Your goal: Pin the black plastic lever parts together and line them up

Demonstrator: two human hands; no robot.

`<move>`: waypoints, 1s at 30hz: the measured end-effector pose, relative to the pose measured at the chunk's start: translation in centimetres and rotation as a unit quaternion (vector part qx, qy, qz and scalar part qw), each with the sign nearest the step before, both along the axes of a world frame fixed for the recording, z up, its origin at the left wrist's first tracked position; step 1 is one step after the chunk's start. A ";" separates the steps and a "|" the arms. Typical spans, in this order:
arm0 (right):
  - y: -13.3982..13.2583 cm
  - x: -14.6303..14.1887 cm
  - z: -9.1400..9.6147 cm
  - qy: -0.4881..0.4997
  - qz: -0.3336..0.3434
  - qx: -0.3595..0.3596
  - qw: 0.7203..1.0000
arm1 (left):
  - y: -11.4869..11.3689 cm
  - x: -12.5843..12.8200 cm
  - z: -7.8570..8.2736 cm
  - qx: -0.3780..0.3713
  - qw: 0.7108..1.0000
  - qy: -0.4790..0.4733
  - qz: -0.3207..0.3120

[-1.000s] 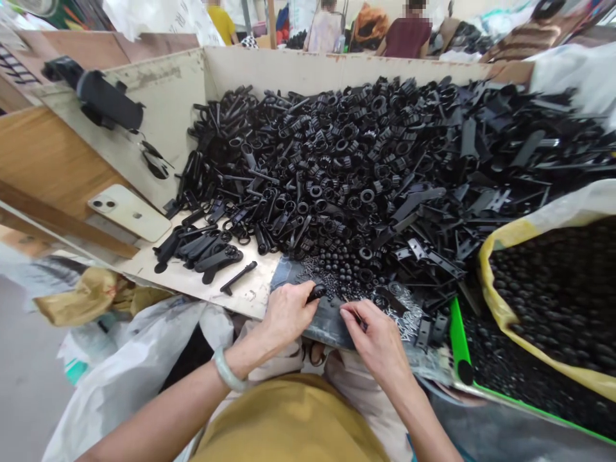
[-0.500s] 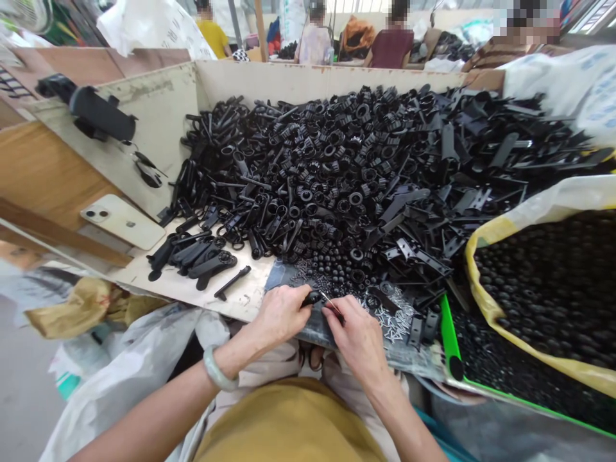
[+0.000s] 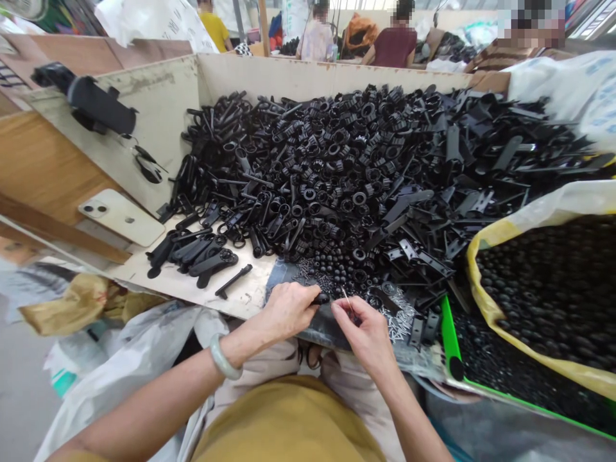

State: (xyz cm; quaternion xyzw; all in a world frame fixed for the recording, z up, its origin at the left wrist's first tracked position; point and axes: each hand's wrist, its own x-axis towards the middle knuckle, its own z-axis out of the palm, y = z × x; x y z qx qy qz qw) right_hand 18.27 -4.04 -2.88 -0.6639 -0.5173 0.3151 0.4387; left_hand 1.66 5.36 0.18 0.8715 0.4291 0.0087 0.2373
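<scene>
My left hand (image 3: 294,309) is closed around a small black plastic part (image 3: 324,299), mostly hidden by the fingers. Just to its right, my right hand (image 3: 362,324) pinches a thin metal tool (image 3: 346,297), its slim shaft pointing up and left; its exact kind is unclear. A small gap separates the fingertips of the two hands. Beyond them lie small black balls (image 3: 338,264) and tiny dark pieces. Silvery metal pins (image 3: 400,317) are heaped beside my right hand. Black handle-like parts (image 3: 212,260) lie on the pale board to the left, one single part (image 3: 233,281) apart from them.
A big pile of black plastic rings and arms (image 3: 337,147) fills the walled bench. At right stands a yellow-edged sack (image 3: 476,256) of black balls, by a green divider (image 3: 448,333). A white phone (image 3: 120,217) leans at left. Other people sit at the back.
My right hand has moved slightly right, away from my left hand, and the metal tool has tilted more upright. My left hand still holds the black part.
</scene>
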 end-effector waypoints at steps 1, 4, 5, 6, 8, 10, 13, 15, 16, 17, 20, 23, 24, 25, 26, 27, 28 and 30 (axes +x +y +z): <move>-0.1 0.0 -0.1 0.058 -0.016 -0.010 0.998 | 0.1 0.0 0.0 -0.001 1.000 -0.008 0.004; -0.4 -0.4 -0.2 0.231 -0.069 -0.040 0.970 | 0.3 0.0 0.0 -0.059 0.991 -0.109 0.053; -0.4 -0.6 -0.2 0.273 -0.082 -0.043 0.957 | 0.1 -0.1 0.1 -0.101 0.978 -0.167 0.078; -0.4 -0.9 -0.1 0.303 -0.089 -0.042 0.948 | -0.1 -0.2 0.1 -0.149 0.957 -0.226 0.105; -0.2 -1.4 0.1 0.333 -0.088 -0.028 0.938 | -0.9 -0.3 0.3 -0.236 0.905 -0.319 0.155; 0.0 -1.8 0.3 0.335 -0.074 -0.015 0.939 | -1.8 -0.5 0.5 -0.302 0.854 -0.374 0.197; 0.1 -2.4 0.2 0.315 -0.051 -0.010 0.948 | -2.9 -0.6 0.7 -0.359 0.797 -0.422 0.239; 0.1 -2.7 0.1 0.303 -0.041 -0.009 0.952 | -3.4 -0.7 0.8 -0.373 0.779 -0.436 0.254; 0.1 -2.8 0.0 0.300 -0.038 -0.008 0.953 | -3.6 -0.7 0.7 -0.377 0.773 -0.439 0.259; 0.0 -2.9 -0.1 0.297 -0.034 -0.007 0.954 | -3.8 -0.7 0.7 -0.381 0.768 -0.442 0.263; -0.1 -3.1 -0.3 0.284 -0.027 -0.005 0.959 | -4.1 -0.9 0.4 -0.398 0.747 -0.455 0.277; -0.3 -3.1 -0.3 0.258 -0.029 0.001 0.966 | -4.4 -1.1 0.0 -0.416 0.733 -0.456 0.288; -0.4 -3.1 -0.3 0.250 -0.030 0.004 0.968 | -4.5 -1.1 -0.1 -0.420 0.729 -0.456 0.290; -0.4 -3.1 -0.3 0.245 -0.031 0.006 0.969 | -4.6 -1.1 -0.2 -0.425 0.725 -0.457 0.291; -0.5 -3.1 -0.3 0.244 -0.032 0.008 0.969 | -4.6 -1.2 -0.2 -0.430 0.719 -0.461 0.293; -0.5 -3.1 -0.3 0.245 -0.032 0.008 0.969 | -4.7 -1.1 -0.3 -0.434 0.714 -0.465 0.293; -0.5 -3.1 -0.3 0.248 -0.032 0.009 0.968 | -4.8 -1.1 -0.3 -0.439 0.707 -0.470 0.293; -0.6 -3.2 -0.2 0.253 -0.032 0.013 0.967 | -5.0 -0.9 -0.2 -0.447 0.693 -0.483 0.295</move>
